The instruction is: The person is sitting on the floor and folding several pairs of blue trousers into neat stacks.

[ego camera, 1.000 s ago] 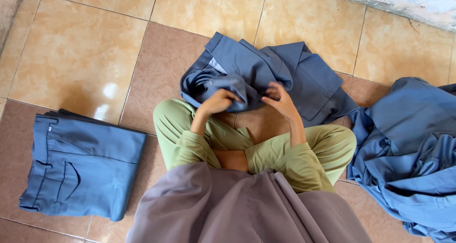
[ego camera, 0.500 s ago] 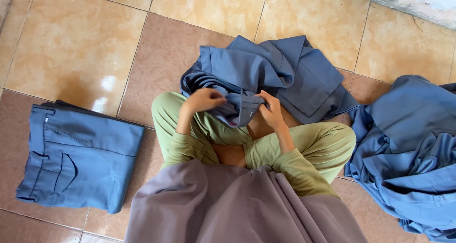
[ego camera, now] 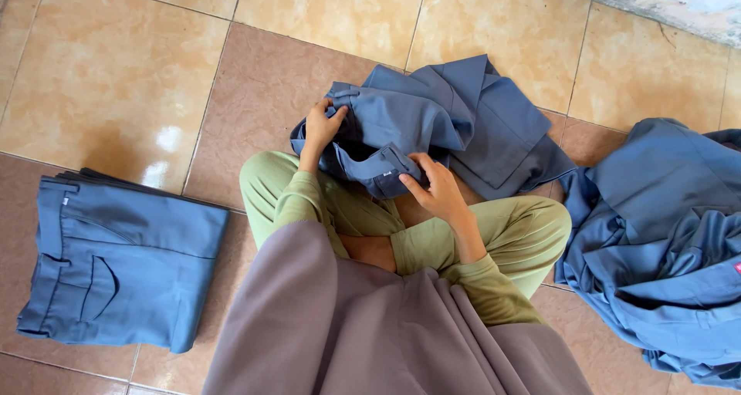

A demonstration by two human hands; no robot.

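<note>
I sit cross-legged on a tiled floor in green trousers and sleeves, a grey-mauve cloth hanging down in front. A crumpled pair of blue trousers [ego camera: 448, 117] lies over my knees and the floor ahead. My left hand [ego camera: 320, 126] grips the waistband at its left end. My right hand [ego camera: 436, 188] pinches the waistband nearer my lap, by the fly opening. Both hands are closed on the fabric.
A neat stack of folded blue trousers [ego camera: 123, 264] lies on the floor at my left. A loose heap of blue garments [ego camera: 664, 241] is piled at my right. Tan and brown floor tiles [ego camera: 139, 79] stretch ahead, with a rough wall base [ego camera: 664, 1] at top right.
Both hands have moved apart along the waistband, the left outward and up, the right down toward my lap. The trousers are spread wider than before.
</note>
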